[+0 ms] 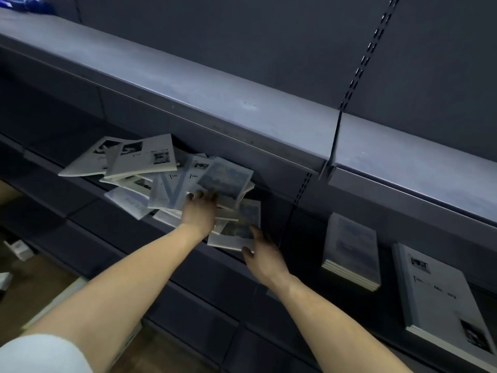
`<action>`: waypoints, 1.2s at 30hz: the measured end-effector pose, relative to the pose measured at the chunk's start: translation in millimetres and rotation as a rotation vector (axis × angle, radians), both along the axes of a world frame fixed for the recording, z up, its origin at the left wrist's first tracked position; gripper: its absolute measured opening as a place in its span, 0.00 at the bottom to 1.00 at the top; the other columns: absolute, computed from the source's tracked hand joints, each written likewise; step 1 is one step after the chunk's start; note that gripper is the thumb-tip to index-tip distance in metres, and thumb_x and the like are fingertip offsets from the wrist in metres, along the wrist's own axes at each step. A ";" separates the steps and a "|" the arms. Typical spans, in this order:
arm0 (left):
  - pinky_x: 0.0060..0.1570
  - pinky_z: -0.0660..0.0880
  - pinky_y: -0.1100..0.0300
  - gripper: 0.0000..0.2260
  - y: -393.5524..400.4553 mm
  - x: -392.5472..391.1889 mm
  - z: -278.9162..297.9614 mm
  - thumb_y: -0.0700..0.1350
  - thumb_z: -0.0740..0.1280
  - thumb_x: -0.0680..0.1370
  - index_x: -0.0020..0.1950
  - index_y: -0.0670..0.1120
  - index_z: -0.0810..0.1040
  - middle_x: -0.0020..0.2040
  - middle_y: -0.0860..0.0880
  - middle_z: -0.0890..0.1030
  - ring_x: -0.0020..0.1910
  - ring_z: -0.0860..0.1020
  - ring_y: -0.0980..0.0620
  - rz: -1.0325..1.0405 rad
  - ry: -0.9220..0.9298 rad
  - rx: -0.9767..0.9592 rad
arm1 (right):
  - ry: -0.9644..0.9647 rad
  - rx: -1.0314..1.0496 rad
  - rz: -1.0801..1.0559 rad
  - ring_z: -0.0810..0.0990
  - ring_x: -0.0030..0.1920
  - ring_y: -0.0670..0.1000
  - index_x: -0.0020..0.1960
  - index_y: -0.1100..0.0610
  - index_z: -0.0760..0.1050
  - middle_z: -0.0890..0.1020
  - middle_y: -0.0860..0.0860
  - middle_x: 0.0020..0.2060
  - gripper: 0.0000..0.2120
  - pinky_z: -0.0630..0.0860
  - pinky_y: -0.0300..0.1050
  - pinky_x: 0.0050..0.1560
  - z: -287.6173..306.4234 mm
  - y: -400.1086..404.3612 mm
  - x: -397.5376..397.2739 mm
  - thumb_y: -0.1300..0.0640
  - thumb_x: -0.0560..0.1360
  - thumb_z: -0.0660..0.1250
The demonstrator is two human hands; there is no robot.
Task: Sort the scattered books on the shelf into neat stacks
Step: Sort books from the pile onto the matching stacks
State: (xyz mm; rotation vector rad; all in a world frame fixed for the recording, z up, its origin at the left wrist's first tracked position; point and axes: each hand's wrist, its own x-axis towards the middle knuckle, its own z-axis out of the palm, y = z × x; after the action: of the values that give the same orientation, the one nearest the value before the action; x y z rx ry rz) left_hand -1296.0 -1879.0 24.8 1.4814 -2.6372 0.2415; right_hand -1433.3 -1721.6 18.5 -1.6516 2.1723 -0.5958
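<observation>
A loose heap of pale books (150, 168) lies scattered on the dark middle shelf (88, 195), covers at many angles. My left hand (200, 211) reaches into the heap, fingers curled against a blue-covered book (226, 177) at its right side. My right hand (262, 254) holds the lower corner of another blue-covered book (236, 230) that juts over the shelf's front edge, thumb on its cover. To the right, a neat stack of small blue books (351, 249) and a neat stack of large white books (441, 302) sit on the same shelf level.
The wide grey upper shelf (215, 90) overhangs the heap. A slotted upright (304, 189) divides the two shelf bays. Lower dark shelves run below my arms. White boxes (18, 249) lie on the brown floor at the left.
</observation>
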 end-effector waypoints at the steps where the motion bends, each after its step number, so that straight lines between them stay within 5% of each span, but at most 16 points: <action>1: 0.62 0.67 0.51 0.25 2.0 -2.0 -1.3 0.44 0.65 0.76 0.73 0.46 0.66 0.69 0.45 0.71 0.65 0.70 0.42 -0.011 -0.021 -0.042 | -0.006 0.018 -0.017 0.71 0.68 0.55 0.78 0.47 0.52 0.68 0.53 0.72 0.29 0.75 0.49 0.62 -3.0 0.8 -0.9 0.52 0.81 0.61; 8: 0.55 0.75 0.49 0.17 20.7 0.1 -15.4 0.35 0.65 0.76 0.64 0.41 0.78 0.62 0.41 0.77 0.59 0.75 0.40 -0.062 0.061 -0.087 | -0.019 0.054 -0.090 0.73 0.67 0.55 0.79 0.49 0.51 0.68 0.52 0.73 0.30 0.76 0.51 0.60 -15.6 6.0 -8.2 0.49 0.81 0.61; 13: 0.33 0.78 0.55 0.13 59.9 -5.5 -17.8 0.41 0.78 0.65 0.48 0.45 0.85 0.49 0.45 0.81 0.43 0.79 0.44 -0.268 0.193 -0.121 | -0.198 0.009 -0.187 0.74 0.67 0.57 0.80 0.46 0.43 0.66 0.53 0.74 0.30 0.74 0.48 0.60 -14.4 4.6 -7.2 0.43 0.83 0.53; 16: 0.27 0.72 0.58 0.09 95.7 -9.3 -17.6 0.42 0.78 0.62 0.41 0.48 0.85 0.42 0.49 0.80 0.40 0.79 0.47 -0.414 0.250 -0.176 | -0.375 -0.114 -0.304 0.74 0.67 0.56 0.79 0.45 0.48 0.69 0.53 0.73 0.29 0.73 0.48 0.62 -11.7 1.1 -5.9 0.42 0.82 0.53; 21: 0.26 0.72 0.59 0.12 123.9 -18.9 -34.6 0.41 0.80 0.62 0.43 0.50 0.84 0.40 0.50 0.78 0.39 0.78 0.49 -0.477 0.254 -0.161 | -0.315 -0.105 -0.273 0.78 0.57 0.50 0.70 0.45 0.65 0.77 0.50 0.60 0.19 0.74 0.42 0.54 -18.6 8.8 -13.8 0.53 0.80 0.59; 26: 0.32 0.75 0.58 0.17 133.0 -28.1 -43.6 0.40 0.81 0.58 0.44 0.49 0.84 0.40 0.50 0.79 0.38 0.78 0.49 -0.466 0.169 -0.112 | -0.130 0.017 -0.204 0.72 0.64 0.58 0.77 0.50 0.57 0.66 0.57 0.67 0.25 0.70 0.44 0.63 -25.3 27.6 -27.8 0.54 0.81 0.58; 33: 0.34 0.75 0.57 0.23 149.0 -52.1 -45.9 0.41 0.81 0.54 0.47 0.51 0.84 0.41 0.50 0.81 0.38 0.80 0.49 -0.402 0.115 -0.061 | 0.055 -0.035 -0.156 0.73 0.59 0.54 0.72 0.53 0.65 0.67 0.54 0.64 0.18 0.68 0.38 0.51 -29.1 51.4 -51.4 0.52 0.84 0.53; 36: 0.36 0.77 0.56 0.19 145.8 -55.3 -51.9 0.51 0.82 0.58 0.46 0.50 0.85 0.45 0.49 0.82 0.42 0.79 0.48 -0.346 0.104 -0.022 | 0.099 0.027 -0.253 0.77 0.52 0.52 0.68 0.53 0.66 0.74 0.54 0.60 0.16 0.68 0.41 0.44 -31.3 63.5 -56.2 0.49 0.83 0.54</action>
State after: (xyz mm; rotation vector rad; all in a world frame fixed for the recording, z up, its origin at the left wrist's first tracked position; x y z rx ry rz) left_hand -1351.3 -1733.2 -27.1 0.9777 -2.7338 0.1559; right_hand -1489.5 -1658.1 -12.8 -1.4310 2.4720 -0.5599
